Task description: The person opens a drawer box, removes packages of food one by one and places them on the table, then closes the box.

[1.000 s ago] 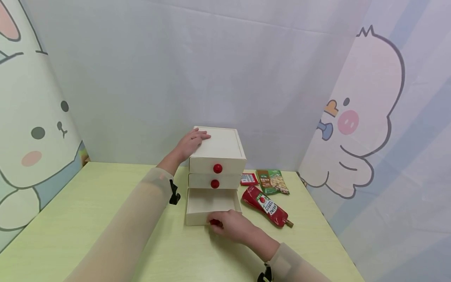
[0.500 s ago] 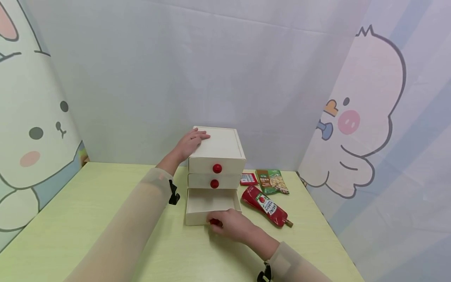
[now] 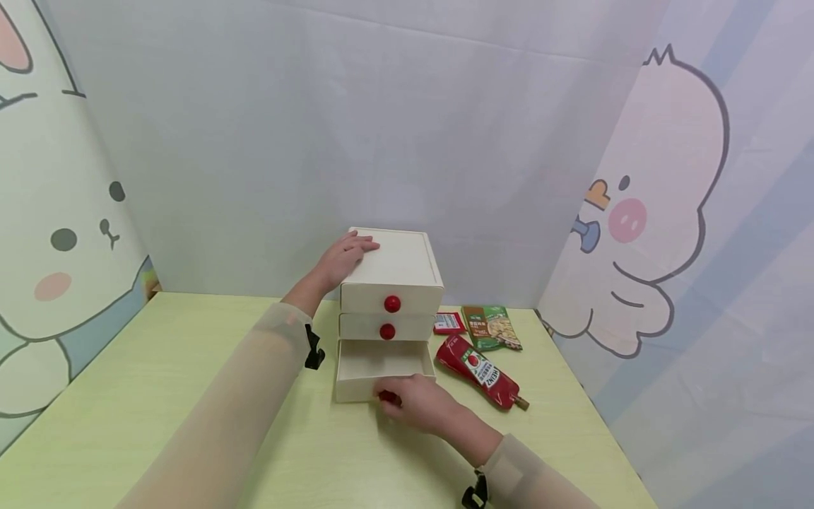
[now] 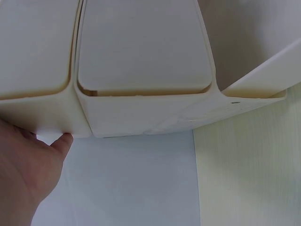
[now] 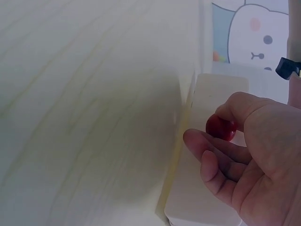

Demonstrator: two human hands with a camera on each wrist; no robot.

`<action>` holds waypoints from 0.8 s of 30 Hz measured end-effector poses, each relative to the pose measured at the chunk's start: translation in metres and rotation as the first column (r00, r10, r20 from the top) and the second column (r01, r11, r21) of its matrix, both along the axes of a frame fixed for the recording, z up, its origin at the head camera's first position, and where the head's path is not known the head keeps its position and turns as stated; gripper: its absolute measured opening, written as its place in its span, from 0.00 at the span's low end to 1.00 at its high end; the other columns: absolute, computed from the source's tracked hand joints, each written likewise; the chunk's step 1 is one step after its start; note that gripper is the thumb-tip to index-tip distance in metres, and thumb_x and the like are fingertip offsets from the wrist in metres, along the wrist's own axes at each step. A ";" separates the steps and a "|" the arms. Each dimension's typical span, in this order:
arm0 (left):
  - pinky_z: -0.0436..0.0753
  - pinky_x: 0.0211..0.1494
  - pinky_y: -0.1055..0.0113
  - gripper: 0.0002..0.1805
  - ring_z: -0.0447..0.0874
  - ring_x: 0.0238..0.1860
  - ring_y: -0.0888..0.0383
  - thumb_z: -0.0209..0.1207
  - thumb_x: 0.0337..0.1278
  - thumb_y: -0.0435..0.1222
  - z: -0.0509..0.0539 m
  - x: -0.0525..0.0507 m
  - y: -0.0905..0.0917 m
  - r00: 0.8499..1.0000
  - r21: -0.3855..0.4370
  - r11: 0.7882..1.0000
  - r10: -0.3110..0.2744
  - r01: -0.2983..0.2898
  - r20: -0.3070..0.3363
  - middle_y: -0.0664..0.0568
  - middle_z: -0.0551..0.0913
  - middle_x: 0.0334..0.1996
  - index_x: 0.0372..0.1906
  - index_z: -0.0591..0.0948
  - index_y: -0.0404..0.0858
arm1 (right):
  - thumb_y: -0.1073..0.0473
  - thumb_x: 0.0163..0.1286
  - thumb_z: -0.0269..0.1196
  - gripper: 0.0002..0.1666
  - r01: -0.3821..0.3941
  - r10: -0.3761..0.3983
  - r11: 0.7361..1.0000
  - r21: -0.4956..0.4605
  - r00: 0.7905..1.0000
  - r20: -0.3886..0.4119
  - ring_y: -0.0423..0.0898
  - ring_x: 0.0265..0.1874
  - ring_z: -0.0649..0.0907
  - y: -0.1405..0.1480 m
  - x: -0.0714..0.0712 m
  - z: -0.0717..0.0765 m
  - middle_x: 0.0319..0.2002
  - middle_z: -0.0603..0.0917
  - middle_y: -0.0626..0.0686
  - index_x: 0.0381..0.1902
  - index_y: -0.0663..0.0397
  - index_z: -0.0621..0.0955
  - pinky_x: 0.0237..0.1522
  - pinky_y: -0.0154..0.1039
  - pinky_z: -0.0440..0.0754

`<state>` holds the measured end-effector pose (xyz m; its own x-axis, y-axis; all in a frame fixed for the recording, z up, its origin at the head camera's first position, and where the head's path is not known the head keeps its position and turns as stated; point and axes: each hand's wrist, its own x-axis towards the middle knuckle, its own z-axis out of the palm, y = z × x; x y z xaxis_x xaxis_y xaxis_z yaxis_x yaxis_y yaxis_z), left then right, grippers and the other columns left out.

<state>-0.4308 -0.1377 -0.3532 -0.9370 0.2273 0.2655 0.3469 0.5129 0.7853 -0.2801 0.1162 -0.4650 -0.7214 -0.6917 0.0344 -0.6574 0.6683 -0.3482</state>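
Observation:
A white drawer cabinet [image 3: 400, 258] with three drawers stands on the table, its upper two drawers closed. The bottom drawer [image 3: 356, 391] is pulled out, and the part of its inside that shows holds nothing. My right hand [image 3: 416, 404] pinches the red knob [image 5: 221, 127] on that drawer's front between thumb and fingers. On the cabinet's top left edge rests my left hand [image 3: 341, 261], fingers lying flat over the top. The left wrist view shows its thumb [image 4: 63, 143] against the cabinet's side.
Right of the cabinet lie a red Heinz ketchup pouch [image 3: 480, 372] with a spout, a green food packet [image 3: 491, 328] and a small red-and-white packet [image 3: 449, 324]. A pale curtain [image 3: 381, 141] hangs behind the yellow-green table [image 3: 191, 367].
The bottom drawer has slid slightly inward, with my right hand moving along on its knob. My left hand stays where it was on the cabinet.

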 end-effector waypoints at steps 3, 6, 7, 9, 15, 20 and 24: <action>0.39 0.94 0.43 0.31 0.40 0.93 0.48 0.36 0.82 0.40 0.000 0.000 0.000 1.000 0.013 1.000 -0.001 0.001 0.000 0.46 0.68 0.86 0.76 0.80 0.39 | 0.57 0.79 0.69 0.12 0.004 -0.004 1.000 0.007 1.000 -0.010 0.32 0.31 0.77 -0.001 -0.001 -0.001 0.39 0.88 0.39 0.57 0.41 0.89 0.37 0.26 0.79; 0.38 0.94 0.43 0.31 0.39 0.93 0.48 0.36 0.82 0.40 0.000 0.001 0.000 1.000 0.019 1.000 -0.001 0.001 0.001 0.46 0.68 0.86 0.76 0.80 0.39 | 0.57 0.79 0.69 0.12 0.008 -0.008 1.000 0.007 1.000 -0.016 0.32 0.31 0.77 -0.003 -0.002 -0.003 0.39 0.89 0.40 0.56 0.42 0.89 0.38 0.26 0.79; 0.38 0.94 0.43 0.31 0.40 0.93 0.48 0.37 0.82 0.40 0.000 0.001 0.000 1.000 0.020 1.000 -0.001 0.001 0.002 0.46 0.68 0.86 0.76 0.80 0.39 | 0.57 0.79 0.69 0.12 0.009 -0.009 1.000 0.007 1.000 -0.018 0.32 0.31 0.77 -0.003 -0.002 -0.003 0.40 0.89 0.40 0.56 0.43 0.90 0.38 0.26 0.79; 0.39 0.94 0.42 0.31 0.40 0.93 0.48 0.36 0.82 0.39 0.000 0.001 0.000 1.000 0.017 1.000 -0.001 0.001 0.003 0.46 0.68 0.86 0.76 0.80 0.39 | 0.57 0.78 0.69 0.12 0.009 -0.009 1.000 0.007 1.000 -0.021 0.32 0.32 0.77 -0.004 -0.003 -0.004 0.40 0.89 0.41 0.56 0.43 0.90 0.39 0.26 0.80; 0.39 0.94 0.42 0.32 0.40 0.93 0.47 0.35 0.81 0.39 0.001 0.002 0.000 1.000 0.000 1.000 -0.003 0.003 -0.003 0.45 0.68 0.86 0.77 0.80 0.38 | 0.56 0.78 0.70 0.12 0.022 -0.022 1.000 0.012 1.000 -0.012 0.33 0.31 0.77 -0.006 -0.006 -0.005 0.40 0.89 0.41 0.57 0.43 0.90 0.38 0.27 0.79; 0.39 0.94 0.43 0.32 0.39 0.93 0.47 0.35 0.81 0.39 0.001 0.003 0.000 1.000 -0.001 1.000 -0.007 0.007 -0.003 0.45 0.68 0.86 0.77 0.79 0.38 | 0.55 0.78 0.70 0.13 0.045 -0.045 0.999 0.014 0.999 -0.002 0.34 0.31 0.77 -0.008 -0.011 -0.007 0.39 0.89 0.40 0.57 0.42 0.90 0.37 0.28 0.79; 0.39 0.94 0.43 0.32 0.39 0.93 0.47 0.35 0.81 0.39 0.001 0.003 0.001 1.000 -0.004 1.000 -0.009 0.009 -0.003 0.45 0.67 0.86 0.77 0.79 0.38 | 0.55 0.78 0.70 0.12 0.055 -0.055 0.998 0.012 0.998 0.000 0.34 0.31 0.77 -0.010 -0.015 -0.006 0.37 0.87 0.40 0.57 0.42 0.90 0.36 0.29 0.78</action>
<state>-0.4279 -0.1371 -0.3521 -0.9341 0.2366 0.2672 0.3536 0.5125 0.7825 -0.2950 0.1060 -0.4712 -0.7586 -0.6511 0.0261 -0.6192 0.7078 -0.3400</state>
